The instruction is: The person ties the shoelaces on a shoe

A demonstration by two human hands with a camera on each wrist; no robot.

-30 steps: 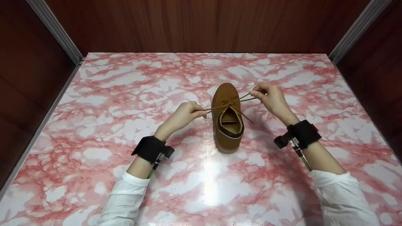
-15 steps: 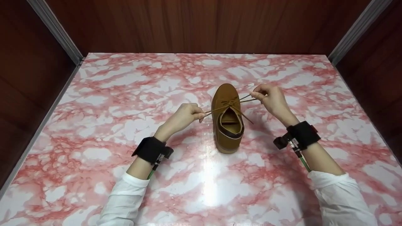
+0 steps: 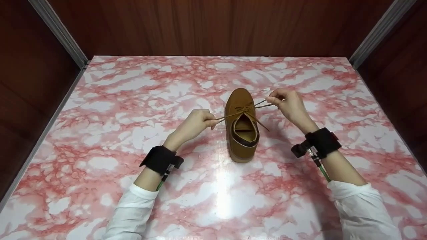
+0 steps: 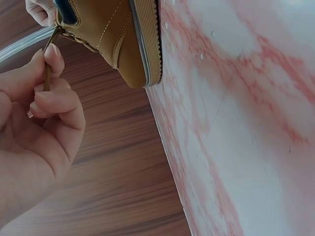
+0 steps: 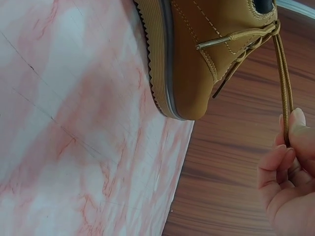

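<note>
A tan lace-up shoe (image 3: 241, 151) stands upright, its toe pointing away and its dark collar nearest me. Left of it, my left hand (image 3: 196, 123) pinches one part of the shoelace (image 4: 47, 73) between thumb and fingers, drawn taut from the knot. On the other side my right hand (image 3: 291, 105) pinches a doubled loop of the same shoelace (image 5: 283, 81) between thumb and forefinger. The knot sits over the shoe's throat. A loose lace end with a metal tip (image 5: 211, 43) hangs down the shoe's right side, and another short end shows by the toe.
The shoe rests on a table (image 3: 100, 200) with a red and white marbled top. Dark wood panels (image 3: 213, 26) rise behind it and at both sides, with grey metal posts at the corners. Black straps (image 3: 158, 159) carrying cameras circle both wrists.
My left hand has shifted slightly left and down, and the lace strands running to it now lie closer together. The right hand and the shoe stay almost still.
</note>
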